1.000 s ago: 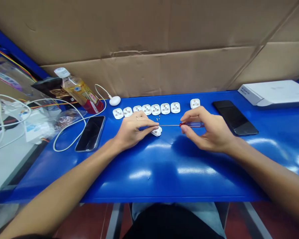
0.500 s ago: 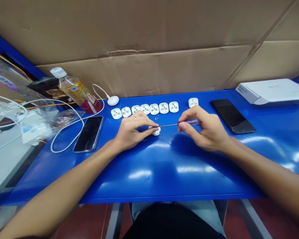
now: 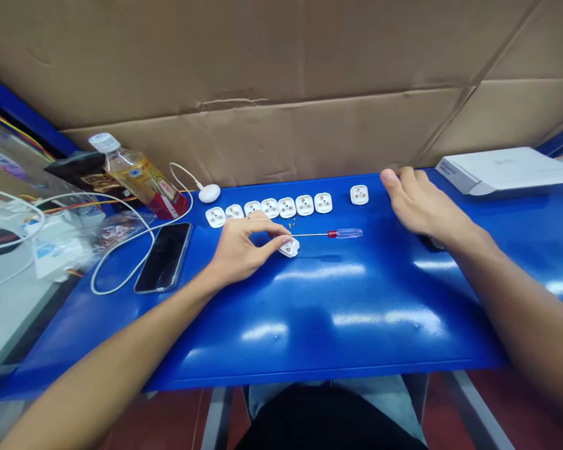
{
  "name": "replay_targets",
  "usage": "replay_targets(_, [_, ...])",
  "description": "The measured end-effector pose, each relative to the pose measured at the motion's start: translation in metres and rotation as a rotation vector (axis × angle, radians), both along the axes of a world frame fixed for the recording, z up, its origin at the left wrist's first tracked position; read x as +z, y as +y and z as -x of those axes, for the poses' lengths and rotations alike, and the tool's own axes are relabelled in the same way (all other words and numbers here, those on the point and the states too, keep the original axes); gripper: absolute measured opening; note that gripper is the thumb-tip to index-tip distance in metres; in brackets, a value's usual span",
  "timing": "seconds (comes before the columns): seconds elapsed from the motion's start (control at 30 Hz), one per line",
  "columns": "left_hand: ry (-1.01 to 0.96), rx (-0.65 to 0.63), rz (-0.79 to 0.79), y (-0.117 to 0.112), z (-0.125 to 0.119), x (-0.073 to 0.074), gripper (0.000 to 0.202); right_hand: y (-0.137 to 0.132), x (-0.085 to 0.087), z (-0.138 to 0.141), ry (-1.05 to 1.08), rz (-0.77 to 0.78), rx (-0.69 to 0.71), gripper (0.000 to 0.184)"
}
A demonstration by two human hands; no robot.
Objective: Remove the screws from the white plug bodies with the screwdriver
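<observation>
My left hand [image 3: 244, 245] pinches a small white plug part [image 3: 290, 249] that lies on the blue table [image 3: 319, 306]. A thin screwdriver [image 3: 331, 234] with a red and clear handle rests on the table beside that part, its tip towards my left fingers. My right hand [image 3: 420, 205] hovers open to the right of a lone white plug part [image 3: 359, 194], fingers stretched out, holding nothing. It covers a dark phone underneath. A row of several white plug parts [image 3: 269, 208] lies behind my left hand, with tiny brass screws [image 3: 291, 224] near it.
A black phone [image 3: 164, 256] lies left of my left hand, ringed by a white cable [image 3: 122, 240] with a round puck [image 3: 209, 193]. A drink bottle [image 3: 138, 177] lies at the back left. A white box [image 3: 502, 169] sits back right. Cardboard [image 3: 281, 81] walls the back.
My right hand let go of the screwdriver, which now lies on the table, and moved back and right over the dark phone. My left hand stayed on the plug part.
</observation>
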State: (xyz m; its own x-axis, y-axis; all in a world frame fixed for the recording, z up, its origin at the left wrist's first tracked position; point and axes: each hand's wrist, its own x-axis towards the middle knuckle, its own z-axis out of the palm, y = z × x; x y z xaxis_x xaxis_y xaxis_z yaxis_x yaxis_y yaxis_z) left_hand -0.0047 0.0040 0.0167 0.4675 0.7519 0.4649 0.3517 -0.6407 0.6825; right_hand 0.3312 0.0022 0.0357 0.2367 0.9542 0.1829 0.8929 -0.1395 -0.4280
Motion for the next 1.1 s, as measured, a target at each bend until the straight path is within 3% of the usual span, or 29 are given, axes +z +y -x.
replay_targets(0.03, [0.003,0.004,0.001,0.000,0.000,0.000,0.008,0.001,-0.001,-0.001,-0.003,-0.017,-0.002,0.066])
replay_targets(0.13, [-0.010,0.020,0.016,0.000,-0.001,0.000,0.008,-0.005,0.002,0.008,-0.017,-0.170,0.187,0.054])
replay_targets(0.2, [-0.037,0.040,0.039,0.001,0.000,0.001,0.009,-0.013,0.006,0.020,0.062,-0.298,0.528,0.048])
replay_targets(0.27, [-0.062,0.071,0.065,0.003,0.000,0.000,0.009,-0.022,0.009,0.034,0.208,-0.210,0.741,0.050])
replay_targets(0.33, [-0.079,0.106,0.087,0.005,0.001,0.000,0.009,-0.029,0.008,0.044,0.222,-0.089,0.745,0.058])
replay_targets(0.4, [-0.098,0.121,0.099,0.008,0.001,-0.002,0.010,-0.031,0.004,0.047,0.227,-0.033,0.733,0.051])
replay_targets(0.53, [-0.130,0.074,0.106,0.008,0.001,-0.006,0.009,-0.029,-0.004,0.047,0.346,-0.110,0.731,0.026])
replay_targets(0.7, [-0.100,-0.026,0.083,0.000,-0.001,-0.007,0.010,-0.034,-0.003,0.052,0.435,-0.148,0.769,0.019])
replay_targets(0.83, [-0.027,-0.051,-0.106,-0.002,-0.001,-0.009,0.022,-0.038,-0.002,0.055,0.249,-0.258,0.856,0.013])
replay_targets(1.0, [0.156,-0.087,-0.490,0.002,0.004,-0.012,0.017,-0.040,-0.002,0.056,0.079,-0.335,0.992,0.016])
replay_targets(1.1, [0.247,-0.155,-0.607,0.003,0.006,-0.012,0.024,-0.042,0.000,0.057,0.031,-0.370,1.035,0.017])
